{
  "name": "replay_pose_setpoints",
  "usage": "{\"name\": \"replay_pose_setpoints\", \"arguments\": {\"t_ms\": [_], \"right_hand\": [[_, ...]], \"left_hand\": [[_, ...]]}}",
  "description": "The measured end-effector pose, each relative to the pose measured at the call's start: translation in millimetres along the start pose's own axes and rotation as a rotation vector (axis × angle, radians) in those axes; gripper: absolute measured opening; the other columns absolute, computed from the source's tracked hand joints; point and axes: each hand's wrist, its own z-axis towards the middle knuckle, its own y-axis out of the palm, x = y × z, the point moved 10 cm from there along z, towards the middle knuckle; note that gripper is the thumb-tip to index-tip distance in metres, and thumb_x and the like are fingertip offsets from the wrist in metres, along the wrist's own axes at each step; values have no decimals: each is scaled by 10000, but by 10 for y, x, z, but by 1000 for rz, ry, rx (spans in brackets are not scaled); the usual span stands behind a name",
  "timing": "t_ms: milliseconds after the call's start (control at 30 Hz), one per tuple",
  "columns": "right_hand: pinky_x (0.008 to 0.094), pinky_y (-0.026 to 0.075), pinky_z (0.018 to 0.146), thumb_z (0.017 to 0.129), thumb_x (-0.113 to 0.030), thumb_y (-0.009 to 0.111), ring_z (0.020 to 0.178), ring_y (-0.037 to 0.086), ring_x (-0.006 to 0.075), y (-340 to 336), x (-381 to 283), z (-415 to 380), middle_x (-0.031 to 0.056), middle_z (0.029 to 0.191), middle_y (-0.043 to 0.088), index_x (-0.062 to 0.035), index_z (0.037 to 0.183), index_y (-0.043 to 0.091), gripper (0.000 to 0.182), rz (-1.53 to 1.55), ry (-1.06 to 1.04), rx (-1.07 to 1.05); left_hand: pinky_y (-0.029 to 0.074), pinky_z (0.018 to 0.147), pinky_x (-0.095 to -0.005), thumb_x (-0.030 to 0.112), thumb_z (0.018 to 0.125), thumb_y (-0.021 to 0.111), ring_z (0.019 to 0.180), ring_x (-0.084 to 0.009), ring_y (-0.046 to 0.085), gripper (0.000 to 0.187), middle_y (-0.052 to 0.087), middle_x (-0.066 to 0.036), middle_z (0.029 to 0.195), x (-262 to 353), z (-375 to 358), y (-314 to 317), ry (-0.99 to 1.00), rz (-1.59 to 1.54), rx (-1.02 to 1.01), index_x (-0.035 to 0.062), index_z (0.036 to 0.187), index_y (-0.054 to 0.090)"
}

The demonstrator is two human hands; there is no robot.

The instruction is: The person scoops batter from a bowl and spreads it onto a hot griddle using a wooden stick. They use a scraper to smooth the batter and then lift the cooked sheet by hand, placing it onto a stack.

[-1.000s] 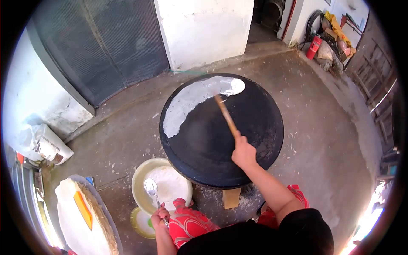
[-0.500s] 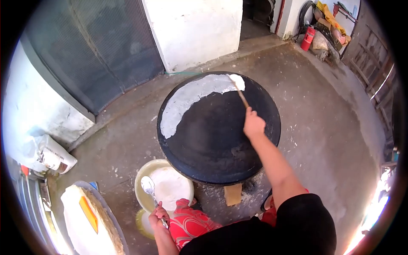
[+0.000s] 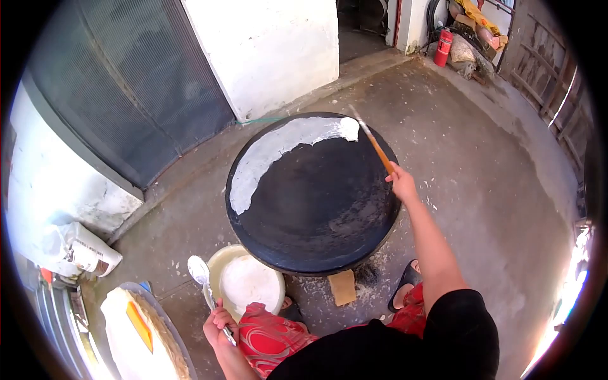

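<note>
My right hand (image 3: pixel 403 183) is closed on the wooden handle of a spreading tool (image 3: pixel 378 152), held over the right rim of a large round black griddle (image 3: pixel 310 202). A thin whitish band of batter (image 3: pixel 259 152) curves along the griddle's far left side, with a thicker white blob (image 3: pixel 349 128) at its right end, beside the tool. My left hand (image 3: pixel 221 323) is wrapped round the handle of a metal ladle (image 3: pixel 199 271). The ladle's white-coated bowl is at the left rim of a tub (image 3: pixel 217 258) holding white batter (image 3: pixel 251 284).
At the lower left, a stack of pale flat sheets (image 3: pixel 133 335) bears an orange scraper (image 3: pixel 140 325). A white bucket (image 3: pixel 90 249) lies by the left wall. A tan block (image 3: pixel 342 287) is below the griddle's near edge. A red extinguisher (image 3: pixel 443 49) stands at the back right.
My right hand has moved right and lifted the tool off the batter, leaving the blob behind. My left hand and the ladle have moved left. The view has shifted.
</note>
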Motion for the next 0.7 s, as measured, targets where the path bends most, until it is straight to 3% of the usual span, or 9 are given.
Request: {"name": "replay_pose_setpoints", "arguments": {"t_ms": [67, 133, 233, 367, 467, 533, 600, 633, 700], "right_hand": [[284, 458, 572, 870, -120, 401, 603, 568, 157, -57, 67, 148, 57, 737, 613, -118, 1187, 492, 330, -49, 94, 41], [230, 282, 338, 892, -155, 376, 396, 352, 74, 210, 172, 80, 22, 701, 567, -178, 1228, 460, 348, 179, 360, -165], [214, 251, 330, 894, -170, 374, 383, 320, 68, 253, -21, -41, 18, 666, 542, -193, 1225, 461, 343, 214, 349, -282], [216, 256, 327, 897, -193, 380, 373, 317, 69, 223, 223, 118, -1, 630, 507, -197, 1208, 475, 326, 205, 383, -154], [233, 262, 337, 892, -183, 391, 385, 329, 74, 454, -185, -73, -18, 594, 485, -182, 1179, 510, 310, 139, 319, -337], [238, 272, 347, 890, -174, 393, 398, 353, 77, 481, -6, -49, -20, 602, 495, -171, 1158, 533, 302, 122, 290, -375], [228, 347, 421, 875, -157, 422, 483, 437, 70, 261, 137, 166, -8, 675, 555, -136, 1104, 580, 278, 65, -8, -73], [228, 347, 421, 875, -157, 422, 483, 437, 70, 323, 128, 166, -8, 675, 555, -136, 1104, 580, 278, 60, -11, -78], [226, 417, 566, 851, -137, 459, 626, 521, 79, 590, 60, 82, 10, 783, 609, -100, 1064, 603, 259, 15, 45, -115]], "left_hand": [[344, 370, -215, 51, 847, 331, 447, -96, 400, 279, 452, -40, 638, -107, -3, 77, 4, 24, -13, -109, 1045, 447], [347, 375, -217, 54, 851, 331, 453, -99, 403, 279, 453, -42, 641, -195, 4, 123, 10, 50, -23, -113, 1045, 442], [347, 375, -218, 58, 856, 333, 459, -102, 404, 281, 452, -46, 647, -328, 88, 116, -27, 17, -11, -116, 1053, 433], [365, 392, -230, 98, 874, 298, 465, -109, 415, 296, 438, -32, 628, -457, 159, 83, -63, 80, 12, -117, 1035, 422], [356, 384, -227, 84, 868, 306, 460, -106, 409, 281, 436, -30, 627, -479, 174, 23, -36, 103, 87, -105, 1033, 433], [351, 378, -221, 90, 872, 306, 456, -102, 404, 279, 437, -30, 630, -425, 167, 6, -25, 112, 96, -100, 1031, 435], [345, 372, -215, 96, 877, 305, 452, -97, 400, 278, 437, -31, 633, -404, 187, -13, -15, 111, 98, -95, 1029, 437], [340, 367, -209, 106, 883, 301, 449, -94, 396, 281, 439, -33, 638, -376, 188, -14, 27, 150, 90, -93, 1026, 438], [336, 363, -203, 116, 889, 297, 446, -90, 392, 285, 441, -35, 644, -336, 169, -33, 70, 192, 90, -90, 1023, 440]]}}
